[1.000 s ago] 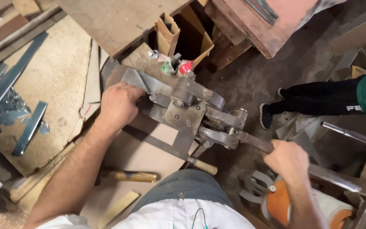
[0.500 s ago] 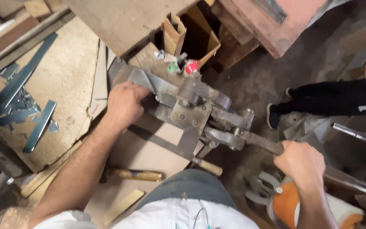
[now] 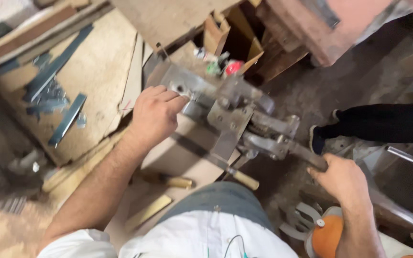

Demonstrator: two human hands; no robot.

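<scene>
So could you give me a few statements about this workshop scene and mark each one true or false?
1. The right hand grips the long lever handle of the metal machine. True.
2. The left hand rests on the wooden-handled tool. False: it presses a metal piece at the machine's far end; the wooden-handled tool lies untouched near the person's lap.
3. Loose metal strips lie on the board to the left. True.
4. Nobody else is in view. False: another person's dark-clad leg shows at the right.
</scene>
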